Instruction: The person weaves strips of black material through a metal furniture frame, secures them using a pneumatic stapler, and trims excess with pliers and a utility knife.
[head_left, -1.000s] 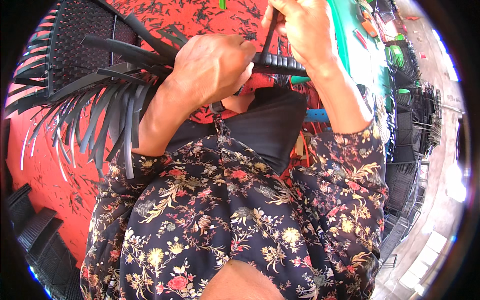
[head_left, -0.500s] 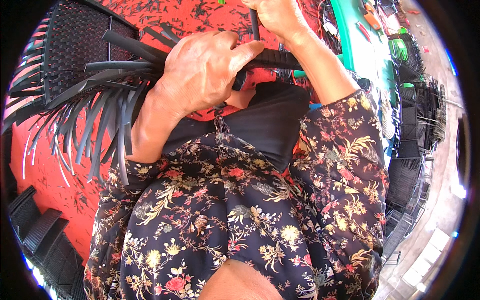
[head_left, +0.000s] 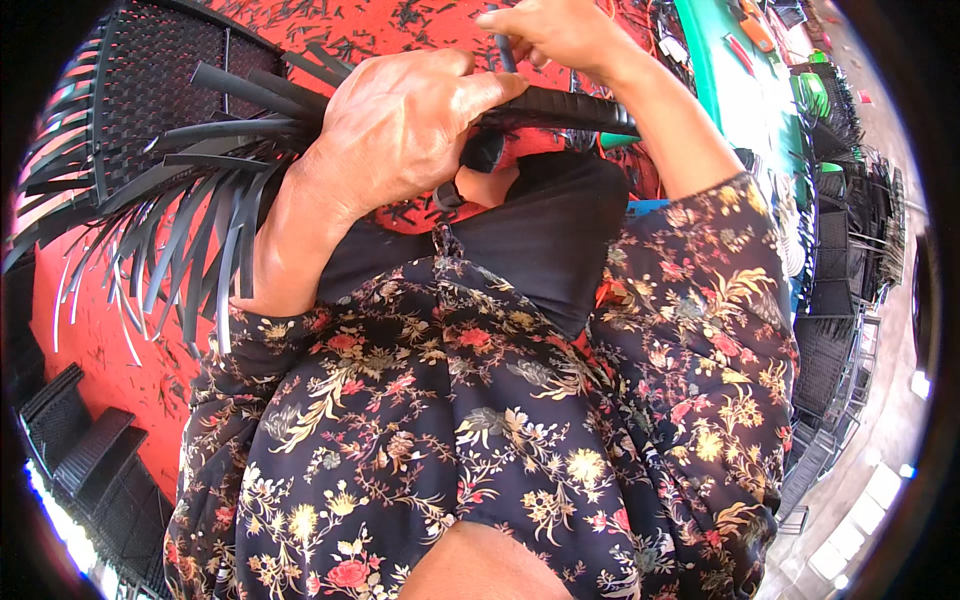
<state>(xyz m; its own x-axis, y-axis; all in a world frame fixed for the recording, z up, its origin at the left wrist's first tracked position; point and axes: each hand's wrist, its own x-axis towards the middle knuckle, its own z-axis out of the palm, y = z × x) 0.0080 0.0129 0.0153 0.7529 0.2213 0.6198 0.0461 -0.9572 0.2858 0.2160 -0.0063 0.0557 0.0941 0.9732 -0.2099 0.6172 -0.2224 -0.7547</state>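
Note:
My left hand (head_left: 400, 130) is closed round a black bar (head_left: 565, 108) that is wound with flat strip, its thumb lying along the top. A black plastic strip (head_left: 505, 52) rises from the bar beside that thumb. My right hand (head_left: 565, 38), at the top edge beyond the bar, has its fingers curled at this strip. To the left of my left wrist hangs a thick bunch of loose black strip ends (head_left: 200, 225). Behind them stands a black woven panel (head_left: 150, 115) with strip ends sticking out along its left side.
Short black offcuts lie scattered on the red floor (head_left: 90, 350). At the right is a green-edged table (head_left: 730, 90) with an orange tool (head_left: 757, 30) on it. Black woven furniture (head_left: 830, 250) stands beyond it, and more woven pieces (head_left: 90, 440) sit at lower left.
My right hand has shifted slightly right and its fingers have loosened a little from their tighter curl. The wrapped bar shows more of its length. My left hand keeps its grip.

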